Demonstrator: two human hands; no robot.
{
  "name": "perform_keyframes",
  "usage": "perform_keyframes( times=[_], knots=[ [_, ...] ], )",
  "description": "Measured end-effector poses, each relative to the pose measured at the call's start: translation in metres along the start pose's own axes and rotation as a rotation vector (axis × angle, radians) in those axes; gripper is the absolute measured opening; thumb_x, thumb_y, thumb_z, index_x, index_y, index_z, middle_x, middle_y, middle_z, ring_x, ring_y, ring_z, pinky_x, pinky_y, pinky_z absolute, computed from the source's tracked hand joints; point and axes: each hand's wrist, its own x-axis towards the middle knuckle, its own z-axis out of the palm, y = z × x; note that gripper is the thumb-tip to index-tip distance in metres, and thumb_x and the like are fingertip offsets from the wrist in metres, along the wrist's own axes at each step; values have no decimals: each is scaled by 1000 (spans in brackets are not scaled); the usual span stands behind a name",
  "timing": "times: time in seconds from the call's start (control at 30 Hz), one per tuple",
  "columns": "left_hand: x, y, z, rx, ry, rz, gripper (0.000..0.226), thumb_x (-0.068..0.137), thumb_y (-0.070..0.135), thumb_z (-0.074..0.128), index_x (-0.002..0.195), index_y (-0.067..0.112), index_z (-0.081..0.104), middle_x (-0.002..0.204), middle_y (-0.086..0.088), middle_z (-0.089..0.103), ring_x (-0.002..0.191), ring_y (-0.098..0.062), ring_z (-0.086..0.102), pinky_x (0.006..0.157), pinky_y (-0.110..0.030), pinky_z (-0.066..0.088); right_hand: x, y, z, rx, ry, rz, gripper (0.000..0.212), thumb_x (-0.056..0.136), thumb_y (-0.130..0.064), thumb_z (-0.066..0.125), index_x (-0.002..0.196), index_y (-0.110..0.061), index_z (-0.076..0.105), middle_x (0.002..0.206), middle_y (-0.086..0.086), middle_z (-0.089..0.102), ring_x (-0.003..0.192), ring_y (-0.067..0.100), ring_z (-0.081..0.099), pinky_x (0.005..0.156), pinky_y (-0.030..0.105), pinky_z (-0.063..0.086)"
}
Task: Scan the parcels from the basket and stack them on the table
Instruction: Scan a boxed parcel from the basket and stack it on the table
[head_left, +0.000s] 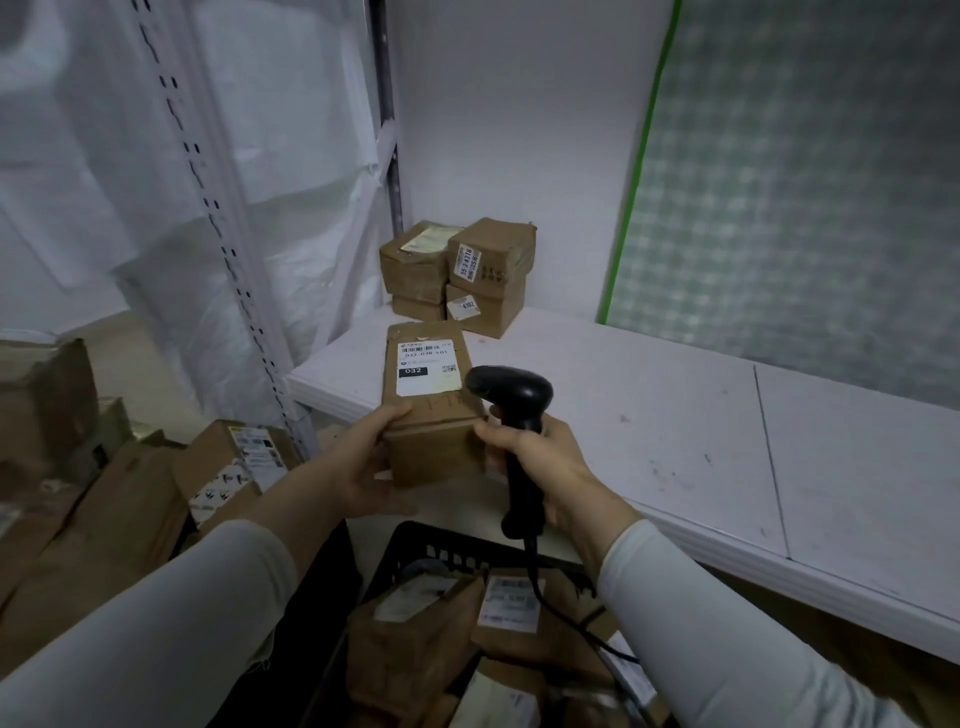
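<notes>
Left hand grips the near end of the oblong brown cardboard parcel, thumb on top and fingers underneath, holding it above the near edge of the white tabletop. The white shipping label faces up, which keeps the barcode exposed for reading. Right hand is closed around the handle of the black corded barcode scanner, at 3 o'clock from the parcel; its thumb appears to steady the parcel's near corner. The scanner head sits just beside the label, so the step in hand is judged to be scanning. At 12 o'clock, a stack of brown cardboard boxes stands in the tabletop corner, the likely destination. At 6 o'clock, the black plastic basket holds further parcels.
</notes>
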Motion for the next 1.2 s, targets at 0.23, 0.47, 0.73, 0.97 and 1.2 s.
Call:
perform_keyframes(
  times=[0.23, 0.47, 0.73, 0.97, 1.2],
  knots=[
    [18, 22, -26, -246, 146, 60, 30, 88, 29, 63, 112, 13, 54, 103, -11, 51, 84, -27, 53, 57, -44, 52, 10, 17, 16, -77, -62, 18, 33, 79, -17, 76, 109, -15, 63, 95, 0, 67, 93, 18, 64, 76, 26, 51],
    [64, 33, -52, 234, 663, 409, 115, 60, 70, 73, 149, 29, 14, 155, -16, 12, 137, -39, 22, 107, -56, 32, 19, 34, -2, -22, -43, 46, 29, 78, -13, 77, 105, -13, 68, 103, 15, 70, 92, 30, 69, 82, 34, 56],
    [94, 19, -49, 1387, 743, 748, 63, 92, 24, 57, 148, 21, 29, 148, -16, 29, 136, -37, 20, 99, -59, 39, 23, 37, -4, 99, -83, 59, 30, 80, -6, 73, 108, -8, 66, 101, 20, 71, 78, 21, 70, 75, 28, 59],
    [114, 47, -52, 1435, 745, 635, 70, 91, 9, 54, 150, 18, 19, 145, -18, 27, 136, -37, 19, 97, -54, 41, 27, 38, -10, 133, -80, 77, 30, 81, -3, 71, 110, -5, 63, 91, 18, 69, 69, 18, 67, 69, 26, 59],
    [118, 53, -57, 1342, 721, 648, 74, 90, 14, 55, 151, 10, 12, 155, -21, 10, 142, -40, 8, 111, -59, 21, 17, 36, -18, 175, -86, 126, 30, 83, -4, 70, 111, -2, 61, 76, 15, 69, 64, 20, 62, 59, 26, 54]
  ],
)
